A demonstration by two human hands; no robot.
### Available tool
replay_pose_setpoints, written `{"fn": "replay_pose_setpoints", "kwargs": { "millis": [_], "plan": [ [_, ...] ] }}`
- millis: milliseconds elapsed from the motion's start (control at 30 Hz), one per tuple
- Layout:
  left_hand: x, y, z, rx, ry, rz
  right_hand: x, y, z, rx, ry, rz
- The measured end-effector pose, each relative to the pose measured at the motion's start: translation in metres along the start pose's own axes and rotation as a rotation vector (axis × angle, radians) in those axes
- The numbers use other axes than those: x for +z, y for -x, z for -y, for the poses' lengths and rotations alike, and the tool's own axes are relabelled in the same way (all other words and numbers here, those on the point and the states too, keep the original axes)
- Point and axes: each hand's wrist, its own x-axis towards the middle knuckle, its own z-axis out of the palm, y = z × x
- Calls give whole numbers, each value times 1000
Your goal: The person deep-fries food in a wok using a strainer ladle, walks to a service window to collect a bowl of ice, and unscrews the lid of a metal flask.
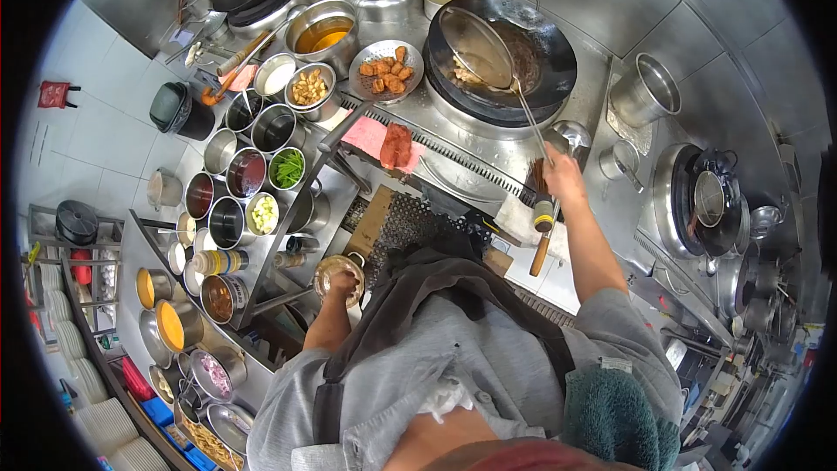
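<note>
My right hand (564,173) is closed around the long handle of a large round strainer (478,51). The strainer's head lies tilted inside a black wok (551,57) on the stove, with some pale food pieces (466,74) at its lower rim. Low on the left, my left hand (343,281) is over a small metal pot (352,297) with a loop handle; its fingers are partly hidden, so their grip is unclear. Near the wok, a perforated bowl (356,78) holds browned fried pieces (388,70).
A red cloth (397,146) lies on the counter edge. Left stand several metal pots of sauces, chopped greens (286,168) and cut pieces. A pot of orange oil (321,35) sits behind. A wooden-handled brush (542,218) is below my right hand. Another wok (680,196) stands right.
</note>
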Motion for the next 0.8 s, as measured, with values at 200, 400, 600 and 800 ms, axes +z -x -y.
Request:
{"fn": "replay_pose_setpoints", "kwargs": {
  "millis": [200,400,600,800],
  "plan": [
    [-8,-27,28,-20,5,95,-45,-6,-14,-88,253,-166],
    [-8,-19,32,17,-37,80,-55,6,-5,-8,159,-342],
    [-6,3,15,-12,85,17,-17,-21,-30,0,272,-244],
    [-10,-1,5,33,45,19,-5,-107,-11,-45,267,-248]
  ]
}}
